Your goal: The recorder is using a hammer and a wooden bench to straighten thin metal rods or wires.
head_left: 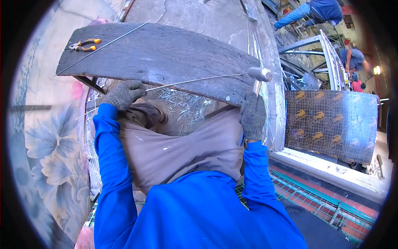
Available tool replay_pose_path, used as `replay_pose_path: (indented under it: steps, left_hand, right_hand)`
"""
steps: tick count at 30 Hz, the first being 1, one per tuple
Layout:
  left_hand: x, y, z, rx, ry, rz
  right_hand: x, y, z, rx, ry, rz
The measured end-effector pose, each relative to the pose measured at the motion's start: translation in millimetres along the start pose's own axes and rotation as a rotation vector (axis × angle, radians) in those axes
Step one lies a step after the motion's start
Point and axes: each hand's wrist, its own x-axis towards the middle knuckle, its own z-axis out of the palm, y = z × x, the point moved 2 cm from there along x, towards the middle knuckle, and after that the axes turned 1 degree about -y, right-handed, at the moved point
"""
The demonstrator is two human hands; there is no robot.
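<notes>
Our blue long-sleeved shirt (199, 211) sits behind our gloved left hand (124, 94), which grips a thin metal rod (192, 82); its far end reaches over the wooden bench (174, 52), near the hammer (260, 74) gripped in our gloved right hand (253, 117). Beyond our left hand lie black-and-orange pliers (86, 48) and a 2nd rod (120, 38); cut metal pieces (188, 108) lie between our hands.

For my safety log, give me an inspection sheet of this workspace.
Surface: dark wooden bench, grain worn.
Job's things: thin metal rod, partly over the bench; hammer by the bench's right end.
Clutter: pliers and second rod on the bench; short metal pieces on the ground.
Hands: gloved left hand grips the thin metal rod; gloved right hand grips the hammer.
Cables: nothing seen near the hands; background unclear.
Surroundings: two people and metal frame upper right; patterned board right.
</notes>
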Motion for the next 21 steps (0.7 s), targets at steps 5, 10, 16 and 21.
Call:
replay_pose_path:
  steps: [5, 10, 16, 21]
  left_hand:
    - [3, 5, -2, 0.033, -0.038, 0.029]
    - [1, -5, -4, 0.083, -0.02, 0.178]
    - [0, -8, -7, 0.241, -0.014, 0.455]
    - [-10, -7, -6, -0.075, -0.005, 0.277]
  right_hand:
    - [4, 25, 29, -0.286, -0.491, -0.124]
    - [27, 19, 19, 0.132, -0.358, 0.353]
    - [28, 26, 23, 0.374, -0.589, 0.824]
    - [16, 10, 12, 0.381, -0.591, 1.007]
